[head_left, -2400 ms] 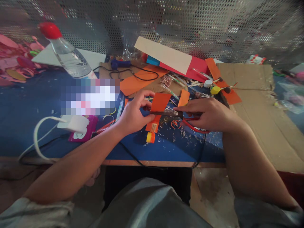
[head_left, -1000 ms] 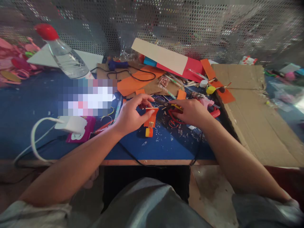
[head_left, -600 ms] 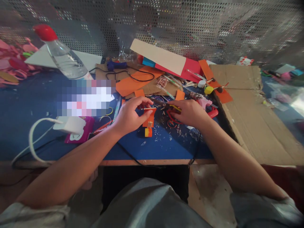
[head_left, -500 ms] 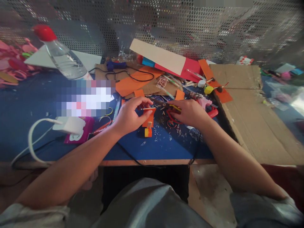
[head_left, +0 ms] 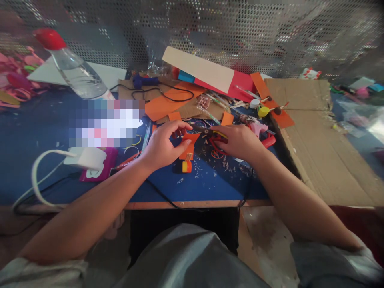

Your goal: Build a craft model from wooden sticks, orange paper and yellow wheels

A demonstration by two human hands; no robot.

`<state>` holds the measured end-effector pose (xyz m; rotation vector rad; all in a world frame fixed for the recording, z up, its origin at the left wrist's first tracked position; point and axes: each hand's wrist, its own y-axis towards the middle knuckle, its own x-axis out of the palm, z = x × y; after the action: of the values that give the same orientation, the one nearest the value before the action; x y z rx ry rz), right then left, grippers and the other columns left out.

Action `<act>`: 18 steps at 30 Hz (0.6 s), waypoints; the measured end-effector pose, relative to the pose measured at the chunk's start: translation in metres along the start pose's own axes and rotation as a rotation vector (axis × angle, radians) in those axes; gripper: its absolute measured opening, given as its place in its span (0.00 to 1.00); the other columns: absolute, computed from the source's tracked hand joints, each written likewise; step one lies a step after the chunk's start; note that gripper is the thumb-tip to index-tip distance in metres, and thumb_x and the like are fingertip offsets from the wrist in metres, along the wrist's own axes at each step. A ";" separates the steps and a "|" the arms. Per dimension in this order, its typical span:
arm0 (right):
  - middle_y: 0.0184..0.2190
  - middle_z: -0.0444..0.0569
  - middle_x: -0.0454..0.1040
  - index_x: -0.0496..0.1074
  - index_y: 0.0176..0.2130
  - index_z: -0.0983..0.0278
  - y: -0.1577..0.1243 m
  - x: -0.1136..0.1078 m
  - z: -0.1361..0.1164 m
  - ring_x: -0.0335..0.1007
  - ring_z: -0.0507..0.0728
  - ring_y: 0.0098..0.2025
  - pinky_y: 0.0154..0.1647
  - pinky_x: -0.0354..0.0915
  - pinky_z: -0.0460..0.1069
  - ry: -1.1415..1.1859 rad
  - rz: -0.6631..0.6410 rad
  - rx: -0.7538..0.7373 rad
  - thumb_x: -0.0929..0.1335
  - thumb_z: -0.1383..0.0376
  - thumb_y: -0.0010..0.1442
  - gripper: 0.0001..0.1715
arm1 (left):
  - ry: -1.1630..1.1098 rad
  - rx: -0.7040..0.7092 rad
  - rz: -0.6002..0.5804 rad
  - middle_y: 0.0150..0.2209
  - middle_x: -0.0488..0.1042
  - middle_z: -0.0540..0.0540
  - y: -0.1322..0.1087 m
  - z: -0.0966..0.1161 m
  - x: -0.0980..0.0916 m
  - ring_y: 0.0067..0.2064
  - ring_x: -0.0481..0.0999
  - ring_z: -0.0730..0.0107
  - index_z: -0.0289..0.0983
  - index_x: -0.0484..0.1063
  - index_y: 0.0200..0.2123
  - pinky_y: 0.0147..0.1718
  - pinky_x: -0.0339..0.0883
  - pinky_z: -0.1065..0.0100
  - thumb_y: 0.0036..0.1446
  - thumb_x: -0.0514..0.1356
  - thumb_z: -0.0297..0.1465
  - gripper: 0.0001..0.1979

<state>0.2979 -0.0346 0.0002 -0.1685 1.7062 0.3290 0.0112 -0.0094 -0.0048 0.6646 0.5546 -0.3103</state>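
My left hand (head_left: 163, 145) is curled around a small orange card piece (head_left: 193, 139), its thumb over the front of it. The index fingertip rests near the dark jaws of the pliers (head_left: 200, 129). My right hand (head_left: 240, 141) is closed on these pliers, with a yellow handle showing under the fingers and a red loop below. Several short wooden sticks (head_left: 189, 156) lie at the lower end of the orange piece. Just below them stands a small yellow and orange roll (head_left: 186, 167). The left hand's inner fingers are partly hidden.
Pale scraps litter the blue table (head_left: 168, 188). A bottle with a red cap (head_left: 81, 76) leans at the left, above a white charger (head_left: 87, 158). Cardboard (head_left: 324, 152) covers the right. A blue-handled tool (head_left: 145, 81) and a pink glue gun (head_left: 258, 129) lie around.
The orange piece has tilted in my left hand, and the pale stick along its top edge no longer shows. Both hands stay almost in place; the view has shifted slightly.
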 end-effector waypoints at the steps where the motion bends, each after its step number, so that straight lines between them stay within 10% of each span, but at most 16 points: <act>1: 0.57 0.56 0.89 0.81 0.68 0.61 0.000 0.000 0.000 0.88 0.74 0.58 0.57 0.80 0.63 -0.002 -0.008 0.004 0.72 0.66 0.68 0.31 | 0.004 -0.008 -0.014 0.43 0.83 0.46 0.000 -0.001 -0.001 0.43 0.80 0.67 0.39 0.79 0.53 0.46 0.76 0.62 0.63 0.66 0.28 0.15; 18: 0.58 0.59 0.88 0.80 0.68 0.62 -0.001 0.000 0.000 0.87 0.76 0.58 0.58 0.81 0.65 0.014 -0.023 0.002 0.73 0.66 0.67 0.32 | 0.272 -0.376 -0.274 0.44 0.71 0.48 0.000 0.002 -0.010 0.44 0.76 0.60 0.42 0.62 0.62 0.44 0.68 0.59 0.58 0.73 0.35 0.34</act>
<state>0.2981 -0.0359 0.0003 -0.1888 1.7176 0.3098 0.0036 -0.0098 0.0026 0.2649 0.9412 -0.3623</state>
